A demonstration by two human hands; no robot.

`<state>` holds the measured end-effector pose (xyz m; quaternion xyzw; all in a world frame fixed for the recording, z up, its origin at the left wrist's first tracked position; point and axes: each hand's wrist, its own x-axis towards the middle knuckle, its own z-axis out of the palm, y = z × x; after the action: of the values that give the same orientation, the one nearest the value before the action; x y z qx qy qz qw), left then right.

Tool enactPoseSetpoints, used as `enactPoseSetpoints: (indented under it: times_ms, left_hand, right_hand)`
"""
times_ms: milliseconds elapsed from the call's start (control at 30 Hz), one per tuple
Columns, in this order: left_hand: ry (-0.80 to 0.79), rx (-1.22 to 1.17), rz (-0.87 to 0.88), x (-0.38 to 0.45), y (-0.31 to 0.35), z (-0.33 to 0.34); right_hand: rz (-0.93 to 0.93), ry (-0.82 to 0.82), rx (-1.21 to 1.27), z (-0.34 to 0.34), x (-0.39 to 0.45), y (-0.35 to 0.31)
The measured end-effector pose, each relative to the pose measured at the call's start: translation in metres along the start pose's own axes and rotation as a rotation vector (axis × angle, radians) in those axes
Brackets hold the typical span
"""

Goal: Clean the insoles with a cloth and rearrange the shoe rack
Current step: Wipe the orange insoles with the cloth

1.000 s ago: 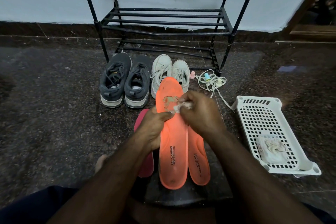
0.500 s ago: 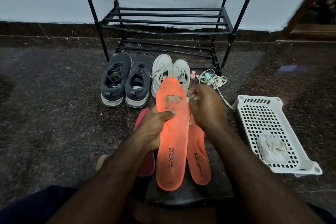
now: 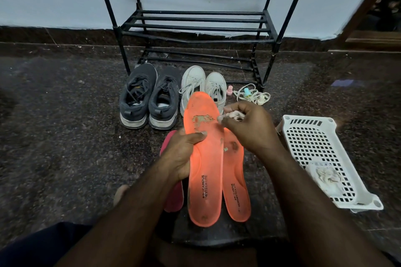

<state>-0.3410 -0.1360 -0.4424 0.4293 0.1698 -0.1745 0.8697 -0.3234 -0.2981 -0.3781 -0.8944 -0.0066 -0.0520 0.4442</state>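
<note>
Orange foam insole [image 3: 205, 171] sits raised over its twin in the left hand [image 3: 181, 154], thumb clamped across it. Right hand [image 3: 247, 128] pinches a small crumpled white cloth [image 3: 233, 115] at the forefoot edge — best to support the worn patch and wipe lightly. A second ago the cloth lay on the insole; now it has slid off rightward.

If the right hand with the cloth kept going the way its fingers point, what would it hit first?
Probably the worn forefoot of the held orange insole: the right hand, gripping the cloth, points left, right beside it.
</note>
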Motion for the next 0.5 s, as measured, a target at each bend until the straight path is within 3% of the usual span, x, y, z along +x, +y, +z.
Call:
enactPoseSetpoints:
  times_ms: [133,367,500]
  left_hand:
    - [0.031,0.007,0.025,0.002,0.0,0.0]
    - [-0.013,0.019,0.05,-0.001,-0.001,0.003]
    - [-0.025,-0.014,0.068,-0.002,-0.003,0.003]
  right_hand:
    - [-0.03,-0.14,-0.007,0.007,-0.002,-0.006]
    - [-0.275,0.062,-0.298,0.028,-0.013,-0.002]
    - [-0.284,-0.03,-0.41,0.034,-0.014,-0.004]
